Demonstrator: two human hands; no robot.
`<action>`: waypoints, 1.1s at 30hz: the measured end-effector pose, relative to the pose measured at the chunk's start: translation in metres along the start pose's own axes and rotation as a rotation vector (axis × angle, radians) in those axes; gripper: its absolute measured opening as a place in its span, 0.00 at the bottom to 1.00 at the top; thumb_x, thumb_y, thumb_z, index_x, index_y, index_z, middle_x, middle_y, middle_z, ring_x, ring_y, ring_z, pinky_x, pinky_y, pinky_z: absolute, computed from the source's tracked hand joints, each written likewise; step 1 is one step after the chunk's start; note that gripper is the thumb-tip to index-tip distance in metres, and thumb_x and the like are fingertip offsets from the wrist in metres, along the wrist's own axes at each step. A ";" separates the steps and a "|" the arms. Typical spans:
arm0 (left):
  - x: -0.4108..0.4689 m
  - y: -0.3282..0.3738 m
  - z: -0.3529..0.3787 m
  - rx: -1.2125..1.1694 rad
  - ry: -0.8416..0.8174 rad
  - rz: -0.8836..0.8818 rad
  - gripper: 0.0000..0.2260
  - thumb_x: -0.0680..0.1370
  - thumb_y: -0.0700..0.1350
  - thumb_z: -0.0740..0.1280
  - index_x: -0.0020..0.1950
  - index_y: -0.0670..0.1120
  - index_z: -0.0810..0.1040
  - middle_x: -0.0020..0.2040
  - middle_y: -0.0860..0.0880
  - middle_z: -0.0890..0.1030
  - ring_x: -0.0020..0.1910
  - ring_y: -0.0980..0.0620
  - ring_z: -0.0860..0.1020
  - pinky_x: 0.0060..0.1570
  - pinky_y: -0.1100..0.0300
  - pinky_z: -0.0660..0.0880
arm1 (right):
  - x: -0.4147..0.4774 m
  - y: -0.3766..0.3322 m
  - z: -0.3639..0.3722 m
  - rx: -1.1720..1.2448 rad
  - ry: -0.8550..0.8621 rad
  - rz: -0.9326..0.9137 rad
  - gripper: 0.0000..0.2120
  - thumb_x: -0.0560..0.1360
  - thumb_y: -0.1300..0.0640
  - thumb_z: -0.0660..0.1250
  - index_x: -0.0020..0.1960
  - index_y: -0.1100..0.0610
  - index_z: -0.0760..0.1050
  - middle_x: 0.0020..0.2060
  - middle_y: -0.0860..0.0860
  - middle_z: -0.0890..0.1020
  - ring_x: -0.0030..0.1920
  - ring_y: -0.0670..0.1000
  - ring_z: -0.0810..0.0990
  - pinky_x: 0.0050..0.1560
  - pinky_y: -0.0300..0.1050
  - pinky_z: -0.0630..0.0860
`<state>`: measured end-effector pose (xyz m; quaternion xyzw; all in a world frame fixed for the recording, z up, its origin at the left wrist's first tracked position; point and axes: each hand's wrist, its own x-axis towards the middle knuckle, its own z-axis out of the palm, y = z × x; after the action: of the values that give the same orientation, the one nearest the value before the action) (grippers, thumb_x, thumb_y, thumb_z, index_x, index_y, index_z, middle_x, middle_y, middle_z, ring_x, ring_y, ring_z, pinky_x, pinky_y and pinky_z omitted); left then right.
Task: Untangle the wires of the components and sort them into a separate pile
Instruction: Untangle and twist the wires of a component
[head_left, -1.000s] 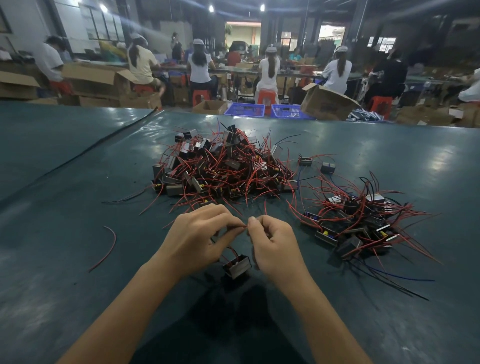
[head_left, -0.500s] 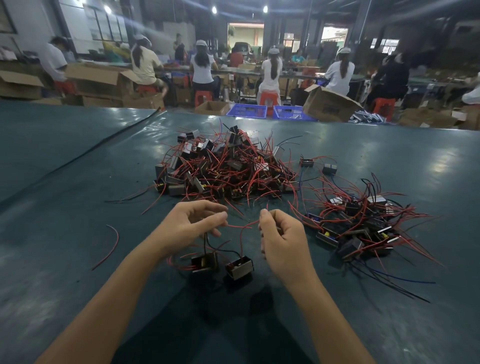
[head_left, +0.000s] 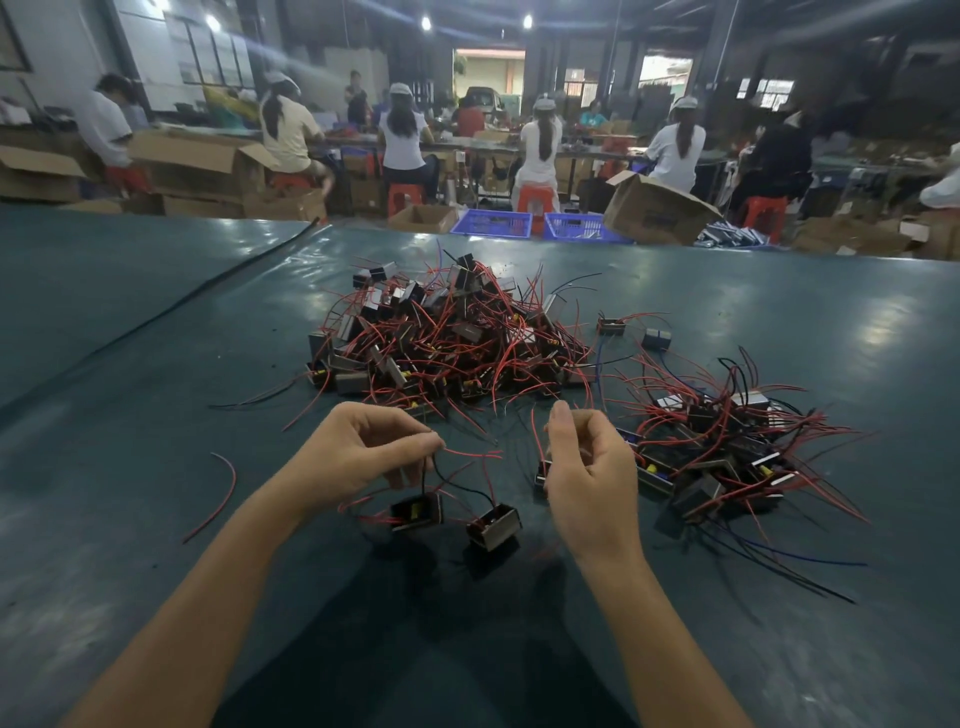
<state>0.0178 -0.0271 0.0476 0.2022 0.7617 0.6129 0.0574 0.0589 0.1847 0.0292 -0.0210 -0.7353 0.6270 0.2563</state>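
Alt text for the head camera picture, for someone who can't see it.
A left hand and a right hand each pinch thin wires above two small components on a green table. A big tangled pile lies beyond them, a smaller pile to the right.

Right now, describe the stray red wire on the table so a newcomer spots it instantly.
Start at the big tangled heap of components mid-table, then drop to the left hand pinching wires. Further left, a single curved red wire lies alone on the green table; unlike the rest, it joins no component and touches no pile.
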 end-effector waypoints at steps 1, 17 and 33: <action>0.000 0.001 0.002 -0.001 0.022 0.025 0.09 0.70 0.50 0.72 0.42 0.45 0.86 0.36 0.44 0.84 0.34 0.52 0.80 0.37 0.64 0.77 | -0.001 -0.002 0.000 0.008 0.012 -0.057 0.14 0.80 0.47 0.62 0.39 0.52 0.72 0.27 0.41 0.73 0.29 0.43 0.69 0.33 0.41 0.69; -0.003 0.012 0.030 -0.044 0.064 0.326 0.03 0.70 0.41 0.74 0.40 0.42 0.82 0.34 0.47 0.83 0.32 0.54 0.81 0.33 0.66 0.76 | -0.019 -0.010 0.007 -0.349 -0.300 -0.441 0.14 0.70 0.50 0.73 0.53 0.53 0.77 0.47 0.43 0.76 0.47 0.43 0.72 0.47 0.38 0.70; 0.005 0.009 0.026 -0.096 0.368 0.197 0.08 0.79 0.41 0.65 0.44 0.47 0.83 0.36 0.50 0.83 0.31 0.55 0.76 0.29 0.67 0.72 | 0.015 -0.010 -0.022 -0.169 0.389 -0.390 0.10 0.77 0.57 0.69 0.46 0.64 0.83 0.37 0.51 0.72 0.34 0.43 0.69 0.35 0.29 0.68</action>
<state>0.0239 0.0001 0.0510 0.1576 0.7058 0.6777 -0.1334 0.0579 0.2078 0.0459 -0.0205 -0.7121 0.4866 0.5056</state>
